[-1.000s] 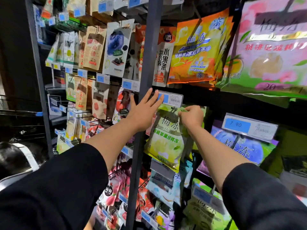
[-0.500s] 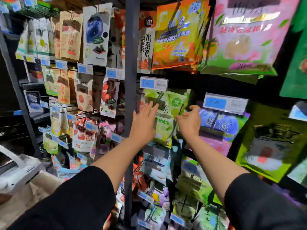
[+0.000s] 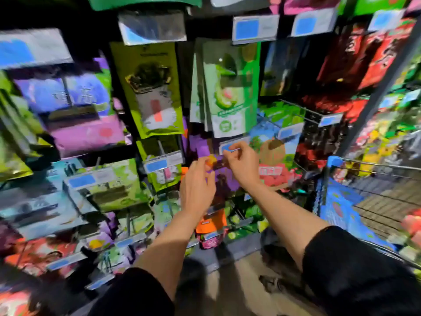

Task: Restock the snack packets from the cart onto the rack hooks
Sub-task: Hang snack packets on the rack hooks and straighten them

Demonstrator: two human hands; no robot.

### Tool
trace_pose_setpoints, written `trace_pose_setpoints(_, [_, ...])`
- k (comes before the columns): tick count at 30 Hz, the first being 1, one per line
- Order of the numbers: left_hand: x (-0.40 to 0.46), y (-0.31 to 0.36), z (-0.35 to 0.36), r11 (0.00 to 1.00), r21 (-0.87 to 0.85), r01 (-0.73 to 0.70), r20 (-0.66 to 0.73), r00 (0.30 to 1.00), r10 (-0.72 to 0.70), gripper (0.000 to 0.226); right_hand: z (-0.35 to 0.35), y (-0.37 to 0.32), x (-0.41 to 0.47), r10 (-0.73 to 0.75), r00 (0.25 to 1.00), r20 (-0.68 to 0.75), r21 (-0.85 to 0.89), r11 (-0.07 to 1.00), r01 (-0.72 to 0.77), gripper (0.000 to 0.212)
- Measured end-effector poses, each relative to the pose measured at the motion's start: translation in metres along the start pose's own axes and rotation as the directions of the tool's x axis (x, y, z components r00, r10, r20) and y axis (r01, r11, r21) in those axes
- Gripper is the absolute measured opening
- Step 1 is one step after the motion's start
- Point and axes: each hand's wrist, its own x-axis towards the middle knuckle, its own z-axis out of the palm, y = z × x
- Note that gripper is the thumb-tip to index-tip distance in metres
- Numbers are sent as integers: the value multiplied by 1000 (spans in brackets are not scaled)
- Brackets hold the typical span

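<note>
The view is blurred by motion. In the middle of the rack hangs a purple snack packet, just below a hook's blue price tag. My left hand has its fingers curled at the packet's top left edge and pinches it. My right hand pinches the packet's top right edge, with its fingertips right at the price tag. Whether the packet's hole sits on the hook is hidden by my fingers. The wire cart stands at the right, with blue packets in it.
Hooks with green packets, olive packets and red packets fill the rack above and beside my hands. More rows hang below, down to the floor. A grey upright post rises beside the cart.
My head has turned right and down, from the light green packet's hook to a lower row beside the cart. Both hands moved there and now pinch a purple packet.
</note>
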Motion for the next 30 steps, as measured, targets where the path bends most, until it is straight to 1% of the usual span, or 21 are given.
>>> trace_pose_setpoints(3, [-15,50,70,994,-90,-69,137,987,81,29,-80,50,9,101,983,-150,-29,994,-107,14])
trace_pose_setpoints(6, [-27,110,142,981,-147,-127,277,947,164,33,-160,105,17,219,935,-280,-2,973,-229,9])
trace_pose_setpoints(7, [-32,131,166,971,-180,-159,324,922,211,33,-186,126,19,246,916,-317,1,966,-259,8])
trace_pose_setpoints(9, [-40,171,220,954,-215,-210,394,875,281,31,-240,172,26,296,876,-381,31,951,-307,17])
trace_pose_setpoints(10, [-43,191,248,953,-218,-208,435,854,286,29,-268,200,30,320,854,-410,59,944,-326,20])
trace_pose_setpoints(12, [-51,230,305,956,-236,-175,539,795,279,34,-326,248,34,355,811,-465,64,927,-369,23])
trace_pose_setpoints(14, [-61,271,361,953,-264,-146,634,718,286,37,-385,294,35,393,762,-515,58,902,-427,16])
trace_pose_setpoints(16, [-75,310,410,947,-285,-148,688,656,310,33,-443,339,34,427,724,-542,13,866,-501,10])
trace_pose_setpoints(18, [-90,343,458,944,-280,-177,732,596,329,26,-502,374,28,492,667,-560,-34,790,-612,9])
trace_pose_setpoints(20, [-107,370,503,937,-283,-203,784,514,348,26,-558,402,17,543,594,-593,-94,686,-721,8])
trace_pose_setpoints(22, [-123,395,542,941,-268,-207,825,454,335,32,-609,427,8,600,507,-619,-116,569,-814,24])
trace_pose_setpoints(23, [-129,406,557,943,-269,-196,844,424,329,41,-631,440,3,620,479,-622,-143,511,-848,30])
trace_pose_setpoints(24, [-136,415,570,949,-265,-173,866,390,313,51,-649,453,-1,629,473,-616,-186,468,-864,34])
trace_pose_setpoints(25, [-142,422,584,961,-241,-139,892,359,275,56,-665,463,-3,645,481,-594,-238,430,-871,37])
trace_pose_setpoints(26, [-148,425,594,976,-193,-103,923,318,217,53,-677,476,-4,655,499,-567,-296,404,-866,40])
trace_pose_setpoints(28, [-160,422,614,989,-136,-63,953,266,148,42,-695,499,-2,633,551,-544,-412,371,-832,52])
trace_pose_setpoints(30, [-170,411,625,992,-111,-62,970,208,121,33,-705,520,5,563,641,-521,-526,380,-761,73])
